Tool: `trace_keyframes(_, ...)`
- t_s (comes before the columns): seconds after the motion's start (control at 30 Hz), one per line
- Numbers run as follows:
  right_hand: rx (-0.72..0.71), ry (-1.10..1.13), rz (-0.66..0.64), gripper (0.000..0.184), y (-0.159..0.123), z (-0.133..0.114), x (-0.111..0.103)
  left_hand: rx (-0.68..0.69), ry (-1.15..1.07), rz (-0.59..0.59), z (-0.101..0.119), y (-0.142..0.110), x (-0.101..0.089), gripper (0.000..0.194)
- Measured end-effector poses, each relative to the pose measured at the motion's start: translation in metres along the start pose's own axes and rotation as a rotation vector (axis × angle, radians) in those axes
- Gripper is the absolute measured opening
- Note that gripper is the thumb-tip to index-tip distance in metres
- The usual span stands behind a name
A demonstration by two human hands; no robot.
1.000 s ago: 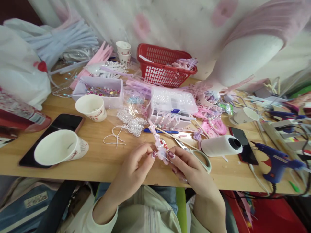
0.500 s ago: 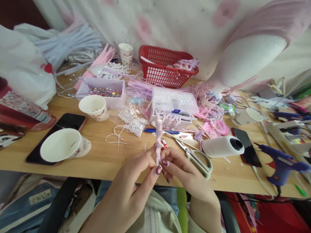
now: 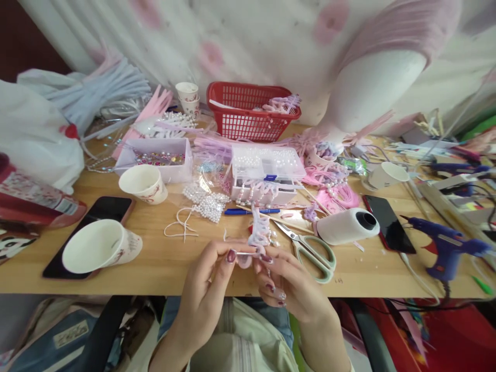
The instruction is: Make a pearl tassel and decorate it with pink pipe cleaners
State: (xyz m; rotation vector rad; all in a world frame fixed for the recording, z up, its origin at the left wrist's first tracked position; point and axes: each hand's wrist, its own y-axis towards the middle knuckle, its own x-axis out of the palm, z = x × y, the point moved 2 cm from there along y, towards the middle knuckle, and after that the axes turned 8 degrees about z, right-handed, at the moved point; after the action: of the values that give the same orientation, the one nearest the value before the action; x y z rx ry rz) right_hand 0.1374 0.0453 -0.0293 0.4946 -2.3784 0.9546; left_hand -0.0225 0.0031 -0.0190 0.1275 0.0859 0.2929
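A looped piece of pale pink and lilac pipe cleaner [image 3: 259,231] with small pearl beads stands up between my hands above the table's front edge. My left hand [image 3: 209,287] is closed, pinching a thin pale end of it between thumb and forefinger. From the other side my right hand [image 3: 292,281] grips the base of the piece with thumb and fingers, its lower fingers curled. Just beyond the piece lies a blue pen [image 3: 251,211]. Green-handled scissors [image 3: 310,253] rest to the right, partly under a white thread spool [image 3: 344,227].
Paper cups [image 3: 96,247] and a dark phone [image 3: 87,232] sit at left. A clear-lidded bead box [image 3: 267,165], pearl packets [image 3: 207,201] and a red basket [image 3: 251,113] stand behind. At right are another phone [image 3: 389,225] and a blue glue gun [image 3: 445,248].
The piece has turned so its loops and beads show wider, and it sits lower. My left hand has drawn a little away from my right, with a thin end stretched between them. The view has shifted slightly.
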Motion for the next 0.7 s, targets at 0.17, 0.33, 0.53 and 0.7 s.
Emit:
trace_keyframes(0.17,-0.009,0.146,0.084,0.039,0.002,0.006,0.002,0.274,0.255,-0.068,-0.001,0.007,-0.001,0.027)
trace_keyframes(0.33,-0.006,0.266,0.121,0.034,-0.004,0.014,0.003,0.446,0.298,-0.234,0.004,0.008,-0.002,0.027)
trace_keyframes(0.53,-0.024,0.269,0.246,0.037,-0.013,0.019,0.010,0.528,0.457,-0.306,0.014,0.004,-0.004,0.018)
trace_keyframes(0.7,-0.037,0.272,0.300,0.037,-0.014,0.019,0.011,0.497,0.491,-0.368,0.014,-0.005,-0.003,0.017)
